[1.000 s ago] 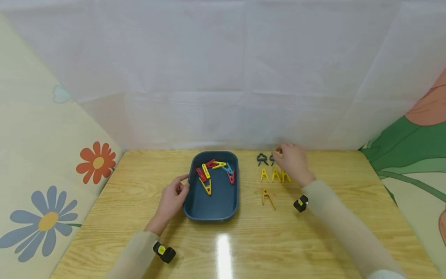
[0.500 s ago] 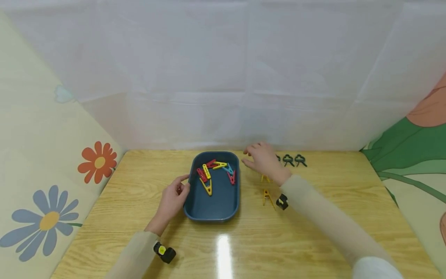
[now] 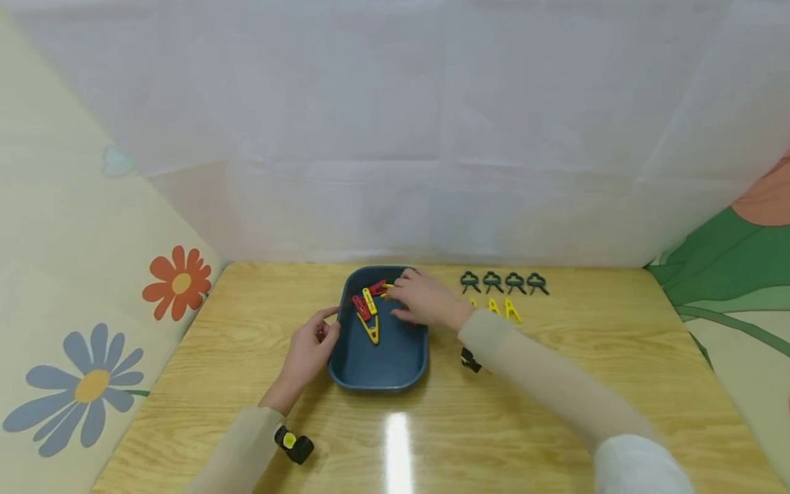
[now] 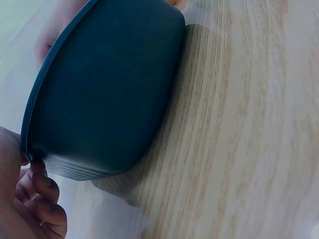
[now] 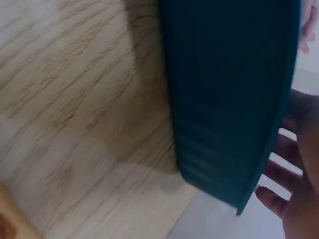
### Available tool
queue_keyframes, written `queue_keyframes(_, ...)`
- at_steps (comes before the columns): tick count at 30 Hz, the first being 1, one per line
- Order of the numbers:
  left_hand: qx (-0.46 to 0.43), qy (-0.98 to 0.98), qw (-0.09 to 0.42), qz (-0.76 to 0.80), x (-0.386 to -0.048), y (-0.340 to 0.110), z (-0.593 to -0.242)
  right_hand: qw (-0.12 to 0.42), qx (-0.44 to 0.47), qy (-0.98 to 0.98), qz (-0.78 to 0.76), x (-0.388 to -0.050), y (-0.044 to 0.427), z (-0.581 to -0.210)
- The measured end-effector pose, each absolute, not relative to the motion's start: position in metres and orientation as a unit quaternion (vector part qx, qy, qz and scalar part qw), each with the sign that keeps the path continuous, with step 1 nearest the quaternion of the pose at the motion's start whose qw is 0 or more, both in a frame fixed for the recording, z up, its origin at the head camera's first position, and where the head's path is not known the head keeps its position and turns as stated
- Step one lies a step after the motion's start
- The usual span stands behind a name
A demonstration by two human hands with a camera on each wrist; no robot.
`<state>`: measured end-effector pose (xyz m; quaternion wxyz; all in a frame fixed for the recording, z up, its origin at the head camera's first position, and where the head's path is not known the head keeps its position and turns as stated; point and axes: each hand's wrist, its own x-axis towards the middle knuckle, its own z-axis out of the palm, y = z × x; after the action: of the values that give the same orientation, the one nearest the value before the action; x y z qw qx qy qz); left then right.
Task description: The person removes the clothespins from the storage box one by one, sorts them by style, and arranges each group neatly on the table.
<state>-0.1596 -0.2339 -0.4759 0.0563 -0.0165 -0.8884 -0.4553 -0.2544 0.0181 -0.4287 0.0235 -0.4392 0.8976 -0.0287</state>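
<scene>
My left hand (image 3: 310, 346) grips the left rim of a dark blue plastic bin (image 3: 378, 384); in the left wrist view its thumb and curled fingers (image 4: 44, 209) pinch the rim. Several clothespins lie inside: a red one (image 3: 361, 308), a yellow one (image 3: 369, 300), a large orange-yellow one (image 3: 369, 331) and another red one (image 3: 376, 287). Over the bin's right side reaches my right hand (image 3: 426, 300), fingers spread and slightly bent near a partly covered yellow clothespin (image 3: 387, 289). Nothing shows in its grasp. The blue clothespin's place is hidden beneath that hand.
Right of the bin, dark green clips (image 3: 492, 281) stand in a row at the table's back. Yellow clips (image 3: 511, 311) line up in front of them, partly behind my right forearm. A white sheet (image 3: 395, 137) hangs behind the wooden table (image 3: 247, 309).
My right hand has moved left from the row of dark green clips to over the bin, uncovering that row. My left hand keeps its hold on the rim.
</scene>
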Motion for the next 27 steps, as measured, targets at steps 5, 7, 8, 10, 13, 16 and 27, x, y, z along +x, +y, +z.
queue_keyframes(5,-0.020,-0.888,0.061,-0.456,-0.159,-0.234,-0.478,0.063,-0.471,0.880,0.009,-0.252,0.003,-0.434)
queue_keyframes(7,-0.021,-0.888,0.060,-0.455,-0.159,-0.233,-0.477,0.072,-0.476,0.876,0.019,-0.251,-0.001,-0.436)
queue_keyframes(8,-0.021,-0.889,0.059,-0.455,-0.159,-0.233,-0.477,0.077,-0.477,0.875,0.022,-0.251,-0.002,-0.437)
queue_keyframes(10,-0.020,-0.889,0.056,-0.455,-0.159,-0.233,-0.477,0.083,-0.478,0.874,0.023,-0.251,-0.005,-0.440)
queue_keyframes(13,-0.020,-0.889,0.055,-0.454,-0.159,-0.233,-0.478,0.087,-0.478,0.874,0.027,-0.251,-0.007,-0.444)
queue_keyframes(16,-0.019,-0.889,0.056,-0.453,-0.159,-0.233,-0.478,0.089,-0.477,0.874,0.028,-0.251,-0.007,-0.446)
queue_keyframes(27,-0.021,-0.888,0.058,-0.456,-0.159,-0.233,-0.478,0.095,-0.502,0.859,0.037,-0.243,-0.002,-0.444)
